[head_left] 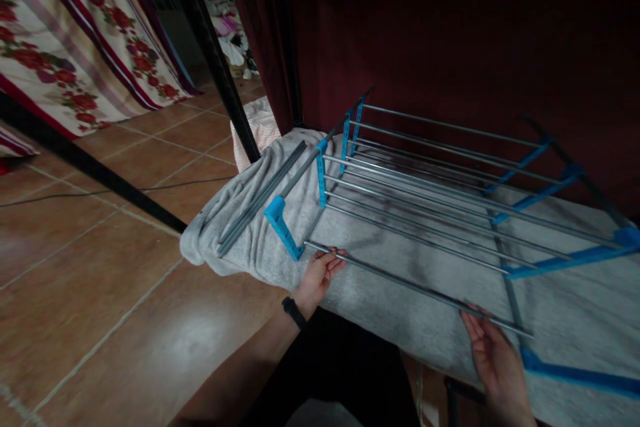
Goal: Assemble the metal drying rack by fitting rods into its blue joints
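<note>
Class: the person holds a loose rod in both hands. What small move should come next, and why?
Probably nudge the rod leftward into the blue bracket. The left hand and right hand hold it near its ends, and its left tip lies just short of that bracket, while the other rods already sit in theirs.

We lost the wrist of our right hand point(494, 359) to the bottom edge, and we could not tell whether its fingers closed on the thin grey rod point(400, 282) or only lay against it. The blue-and-grey rack point(450, 195) ran out past the right edge, and the grey blanket point(380, 307) hid whatever lay beneath it. The clutter point(231, 37) beyond the doorway was too small and dim to make out.
</note>
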Demonstrator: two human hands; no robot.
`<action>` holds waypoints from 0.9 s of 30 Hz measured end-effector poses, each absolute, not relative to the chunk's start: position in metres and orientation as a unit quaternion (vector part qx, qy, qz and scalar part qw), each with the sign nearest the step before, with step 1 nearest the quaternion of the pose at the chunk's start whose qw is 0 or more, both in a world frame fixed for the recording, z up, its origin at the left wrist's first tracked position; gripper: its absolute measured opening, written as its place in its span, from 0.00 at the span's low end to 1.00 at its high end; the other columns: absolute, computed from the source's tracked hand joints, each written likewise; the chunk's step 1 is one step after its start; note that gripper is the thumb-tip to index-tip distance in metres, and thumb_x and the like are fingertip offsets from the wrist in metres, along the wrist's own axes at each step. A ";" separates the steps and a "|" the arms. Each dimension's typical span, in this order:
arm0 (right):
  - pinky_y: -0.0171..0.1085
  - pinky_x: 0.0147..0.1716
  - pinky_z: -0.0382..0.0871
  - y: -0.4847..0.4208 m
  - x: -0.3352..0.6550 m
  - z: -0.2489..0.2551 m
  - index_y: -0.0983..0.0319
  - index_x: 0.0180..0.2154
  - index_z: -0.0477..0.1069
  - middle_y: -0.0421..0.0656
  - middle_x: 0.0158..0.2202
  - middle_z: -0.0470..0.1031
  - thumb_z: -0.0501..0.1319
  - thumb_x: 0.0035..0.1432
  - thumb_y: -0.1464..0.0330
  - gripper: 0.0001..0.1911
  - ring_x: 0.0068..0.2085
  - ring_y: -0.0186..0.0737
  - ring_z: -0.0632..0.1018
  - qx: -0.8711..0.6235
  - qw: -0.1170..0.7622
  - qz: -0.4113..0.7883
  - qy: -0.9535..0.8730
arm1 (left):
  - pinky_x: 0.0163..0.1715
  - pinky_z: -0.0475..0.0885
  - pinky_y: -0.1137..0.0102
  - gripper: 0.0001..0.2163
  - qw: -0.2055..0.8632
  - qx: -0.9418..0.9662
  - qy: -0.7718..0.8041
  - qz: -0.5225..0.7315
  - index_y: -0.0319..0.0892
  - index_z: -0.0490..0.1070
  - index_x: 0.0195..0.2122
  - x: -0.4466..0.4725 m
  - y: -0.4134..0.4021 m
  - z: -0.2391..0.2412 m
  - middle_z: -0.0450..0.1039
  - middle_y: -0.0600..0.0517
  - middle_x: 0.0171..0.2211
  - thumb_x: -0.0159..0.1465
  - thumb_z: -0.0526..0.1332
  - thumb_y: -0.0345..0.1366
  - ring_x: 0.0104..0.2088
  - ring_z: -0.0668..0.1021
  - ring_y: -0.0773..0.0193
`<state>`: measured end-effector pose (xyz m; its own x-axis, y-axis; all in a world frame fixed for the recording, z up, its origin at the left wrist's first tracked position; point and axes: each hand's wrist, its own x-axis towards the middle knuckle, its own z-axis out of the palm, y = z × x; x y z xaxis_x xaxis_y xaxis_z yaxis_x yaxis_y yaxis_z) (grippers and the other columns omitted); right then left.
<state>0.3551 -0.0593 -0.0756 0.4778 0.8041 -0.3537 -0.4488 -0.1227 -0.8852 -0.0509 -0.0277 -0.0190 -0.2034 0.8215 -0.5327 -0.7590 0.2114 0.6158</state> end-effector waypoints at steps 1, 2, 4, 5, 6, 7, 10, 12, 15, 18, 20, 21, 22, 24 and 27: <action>0.41 0.57 0.77 -0.059 0.355 -0.075 0.59 0.34 0.79 0.46 0.44 0.83 0.72 0.46 0.69 0.09 0.48 0.43 0.83 -0.570 0.644 0.487 -0.154 | 0.45 0.81 0.63 0.04 0.629 0.035 0.458 0.628 0.37 0.75 0.36 -0.051 -0.028 -0.019 0.83 0.41 0.37 0.61 0.65 0.23 0.39 0.85 0.57; 0.42 0.57 0.77 -0.059 0.354 -0.074 0.58 0.34 0.79 0.45 0.44 0.83 0.73 0.46 0.69 0.10 0.49 0.43 0.83 -0.570 0.644 0.488 -0.153 | 0.45 0.81 0.64 0.04 0.627 0.035 0.459 0.628 0.37 0.74 0.36 -0.050 -0.028 -0.018 0.83 0.41 0.37 0.61 0.65 0.23 0.38 0.85 0.57; 0.45 0.58 0.76 -0.060 0.354 -0.074 0.58 0.32 0.78 0.45 0.43 0.83 0.73 0.46 0.68 0.09 0.49 0.44 0.83 -0.568 0.645 0.487 -0.155 | 0.45 0.81 0.64 0.04 0.623 0.037 0.462 0.630 0.37 0.74 0.36 -0.050 -0.029 -0.018 0.83 0.42 0.36 0.62 0.65 0.24 0.38 0.85 0.58; 0.46 0.58 0.76 -0.061 0.354 -0.074 0.58 0.31 0.78 0.45 0.42 0.83 0.74 0.46 0.68 0.09 0.49 0.45 0.83 -0.568 0.646 0.486 -0.156 | 0.44 0.82 0.65 0.03 0.622 0.037 0.463 0.630 0.38 0.74 0.35 -0.050 -0.029 -0.018 0.83 0.42 0.36 0.62 0.65 0.24 0.37 0.85 0.59; 0.47 0.59 0.76 -0.061 0.354 -0.074 0.58 0.31 0.78 0.44 0.41 0.83 0.74 0.46 0.67 0.09 0.49 0.45 0.83 -0.568 0.646 0.486 -0.155 | 0.43 0.82 0.65 0.03 0.621 0.038 0.465 0.630 0.38 0.73 0.35 -0.050 -0.029 -0.018 0.83 0.42 0.36 0.62 0.65 0.25 0.37 0.85 0.59; 0.46 0.59 0.75 -0.061 0.355 -0.074 0.58 0.30 0.77 0.44 0.41 0.82 0.74 0.46 0.67 0.09 0.49 0.44 0.83 -0.570 0.646 0.485 -0.152 | 0.42 0.82 0.65 0.03 0.620 0.039 0.466 0.630 0.38 0.73 0.35 -0.050 -0.029 -0.018 0.83 0.42 0.36 0.63 0.65 0.25 0.36 0.85 0.59; 0.43 0.59 0.75 -0.062 0.356 -0.075 0.58 0.30 0.77 0.43 0.39 0.82 0.75 0.46 0.66 0.10 0.47 0.42 0.83 -0.579 0.638 0.488 -0.142 | 0.40 0.82 0.65 0.04 0.619 0.042 0.468 0.630 0.38 0.71 0.34 -0.049 -0.028 -0.018 0.83 0.42 0.35 0.63 0.67 0.27 0.35 0.85 0.58; 0.43 0.58 0.75 -0.062 0.357 -0.076 0.59 0.30 0.76 0.43 0.38 0.81 0.75 0.46 0.64 0.11 0.46 0.42 0.83 -0.584 0.634 0.489 -0.136 | 0.38 0.82 0.65 0.06 0.616 0.042 0.469 0.631 0.39 0.70 0.33 -0.048 -0.027 -0.018 0.82 0.43 0.34 0.62 0.68 0.29 0.34 0.85 0.59; 0.41 0.58 0.75 -0.062 0.357 -0.075 0.59 0.30 0.76 0.42 0.38 0.81 0.76 0.45 0.62 0.13 0.45 0.40 0.83 -0.589 0.627 0.494 -0.129 | 0.38 0.82 0.66 0.09 0.606 0.042 0.474 0.637 0.40 0.68 0.31 -0.047 -0.026 -0.019 0.81 0.47 0.32 0.61 0.70 0.30 0.32 0.84 0.61; 0.41 0.59 0.74 -0.062 0.355 -0.071 0.60 0.34 0.77 0.43 0.42 0.82 0.76 0.45 0.61 0.15 0.48 0.41 0.82 -0.592 0.625 0.490 -0.140 | 0.38 0.82 0.66 0.11 0.595 0.047 0.477 0.645 0.41 0.68 0.31 -0.045 -0.027 -0.021 0.80 0.50 0.30 0.60 0.71 0.32 0.30 0.83 0.64; 0.43 0.60 0.73 -0.063 0.354 -0.069 0.60 0.36 0.78 0.43 0.45 0.82 0.76 0.44 0.62 0.16 0.51 0.43 0.82 -0.585 0.632 0.485 -0.151 | 0.38 0.82 0.66 0.10 0.592 0.055 0.478 0.646 0.40 0.69 0.31 -0.044 -0.027 -0.022 0.80 0.50 0.30 0.59 0.72 0.33 0.30 0.83 0.64; 0.44 0.60 0.73 -0.064 0.353 -0.068 0.60 0.36 0.79 0.43 0.46 0.81 0.76 0.44 0.63 0.16 0.52 0.43 0.81 -0.581 0.635 0.485 -0.154 | 0.38 0.82 0.66 0.10 0.591 0.060 0.479 0.647 0.40 0.70 0.32 -0.044 -0.028 -0.022 0.80 0.50 0.31 0.59 0.72 0.33 0.31 0.83 0.64; 0.44 0.60 0.73 -0.064 0.353 -0.068 0.60 0.37 0.79 0.43 0.46 0.81 0.76 0.44 0.64 0.16 0.52 0.43 0.81 -0.577 0.639 0.485 -0.155 | 0.39 0.82 0.66 0.10 0.589 0.064 0.480 0.647 0.40 0.70 0.32 -0.043 -0.028 -0.022 0.80 0.49 0.31 0.59 0.72 0.34 0.31 0.83 0.64; 0.44 0.60 0.74 -0.063 0.352 -0.068 0.60 0.36 0.79 0.43 0.44 0.82 0.76 0.45 0.64 0.15 0.51 0.42 0.81 -0.574 0.642 0.486 -0.152 | 0.40 0.82 0.66 0.10 0.584 0.073 0.481 0.650 0.40 0.70 0.32 -0.042 -0.029 -0.022 0.79 0.50 0.30 0.59 0.73 0.34 0.31 0.83 0.64; 0.43 0.59 0.75 -0.062 0.352 -0.069 0.61 0.32 0.77 0.41 0.41 0.81 0.76 0.47 0.65 0.12 0.48 0.39 0.82 -0.570 0.643 0.491 -0.147 | 0.42 0.81 0.65 0.10 0.582 0.088 0.482 0.649 0.40 0.71 0.32 -0.041 -0.032 -0.022 0.77 0.52 0.29 0.58 0.73 0.33 0.31 0.82 0.65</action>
<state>0.3522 -0.0621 -0.0693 0.4757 0.7978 -0.3703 -0.4638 -0.1302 -0.8763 -0.0414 -0.0316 -0.0218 -0.3067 0.8408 -0.4461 -0.6705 0.1418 0.7283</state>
